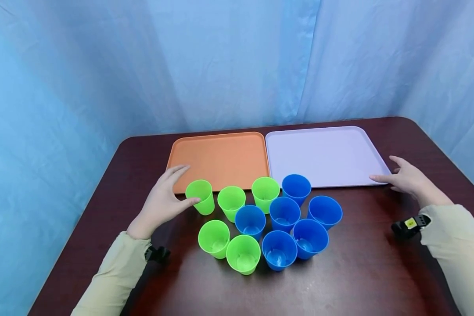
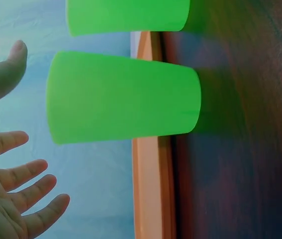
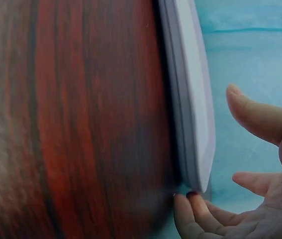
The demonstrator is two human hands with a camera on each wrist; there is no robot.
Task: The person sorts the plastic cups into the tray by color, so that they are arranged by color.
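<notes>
My left hand is spread open beside the far-left green cup, with its thumb close to the cup's side. In the left wrist view the same hand stays apart from that green cup, fingers straight. Several green cups and several blue cups stand upright in a cluster on the dark wooden table. My right hand is open at the near right corner of the lavender tray. Its fingertips touch that lavender tray's edge.
An orange tray lies to the left of the lavender one, both along the table's far side. Blue curtains close off the back and sides. A second green cup shows at the top of the left wrist view.
</notes>
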